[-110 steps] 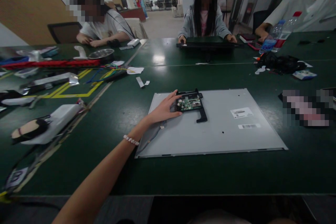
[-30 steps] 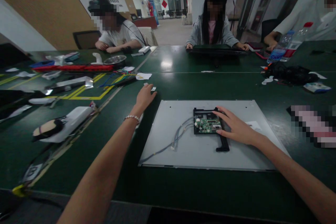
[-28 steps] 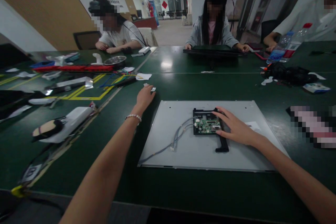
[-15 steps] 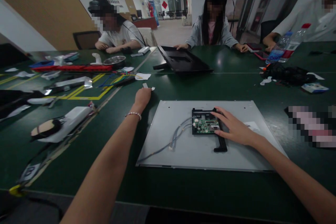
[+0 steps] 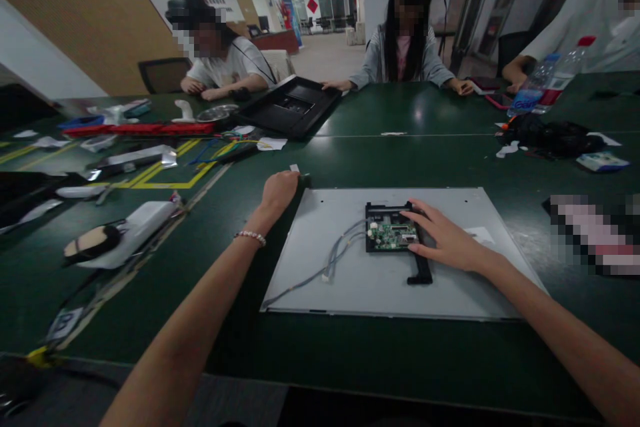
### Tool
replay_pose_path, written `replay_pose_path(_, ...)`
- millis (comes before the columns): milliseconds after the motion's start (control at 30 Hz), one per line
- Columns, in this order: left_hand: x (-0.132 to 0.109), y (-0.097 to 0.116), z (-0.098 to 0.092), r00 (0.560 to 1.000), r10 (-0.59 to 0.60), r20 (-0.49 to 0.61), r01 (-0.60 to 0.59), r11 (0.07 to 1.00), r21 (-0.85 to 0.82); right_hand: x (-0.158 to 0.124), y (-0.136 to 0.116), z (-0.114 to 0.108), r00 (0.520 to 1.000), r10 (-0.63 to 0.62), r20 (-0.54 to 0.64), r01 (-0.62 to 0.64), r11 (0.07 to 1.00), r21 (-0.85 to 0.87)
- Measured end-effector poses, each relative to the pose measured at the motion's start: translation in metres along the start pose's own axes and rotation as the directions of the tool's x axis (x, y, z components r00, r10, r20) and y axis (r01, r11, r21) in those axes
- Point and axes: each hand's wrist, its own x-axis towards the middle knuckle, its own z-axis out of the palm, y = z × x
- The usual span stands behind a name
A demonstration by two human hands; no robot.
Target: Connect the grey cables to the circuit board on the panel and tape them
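Note:
A grey metal panel (image 5: 450,287) lies flat on the green table in front of me. A black bracket with a green circuit board (image 5: 389,235) sits on its middle, and grey wires (image 5: 333,260) run from the board toward the panel's left edge. My right hand (image 5: 447,240) rests on the board's right side with fingers spread. My left hand (image 5: 279,188) is curled at the panel's far left corner, fingers closed over a small white strip (image 5: 295,167) whose end sticks out.
Across the table a person's hands hold a black monitor back cover (image 5: 287,105). Water bottles (image 5: 545,83) and black cables (image 5: 547,137) lie at the right. Tools, a red bar (image 5: 140,128), a metal bowl (image 5: 219,110) and a white device (image 5: 131,230) crowd the left.
My left hand drew back from the table to the panel's corner and closed. The person opposite swung the black cover leftward. My right hand stayed on the board.

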Motion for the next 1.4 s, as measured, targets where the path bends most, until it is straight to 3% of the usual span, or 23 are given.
replay_pose_path(200,-0.045,0.056,-0.01,0.98,0.197,-0.037,-0.195,0.979,0.052,-0.001,-0.001,-0.002,1.0,0.002,0.002,-0.002,1.0,0.009)
replay_pose_path(367,-0.07,0.081,-0.012,0.964,0.265,-0.023,-0.266,0.964,-0.019,-0.002,-0.002,-0.004,1.0,0.014,0.007,-0.014,1.0,0.012)
replay_pose_path(733,-0.088,0.083,-0.007,0.938,0.347,0.006,-0.346,0.936,-0.072,-0.003,0.001,-0.001,1.0,0.009,0.016,-0.009,1.0,0.0)
replay_pose_path(900,-0.091,0.085,-0.005,0.915,0.402,-0.039,-0.404,0.915,-0.027,-0.004,0.0,-0.001,1.0,0.014,0.021,-0.014,1.0,-0.028)
replay_pose_path(1133,-0.092,0.088,-0.011,0.784,0.594,-0.181,-0.576,0.804,0.144,-0.006,0.0,0.001,1.0,-0.003,-0.013,0.002,0.996,-0.085)
replay_pose_path(1400,-0.087,0.08,0.004,0.736,0.61,-0.294,-0.619,0.782,0.075,-0.008,0.0,-0.003,0.996,-0.037,-0.086,0.032,0.997,-0.064)
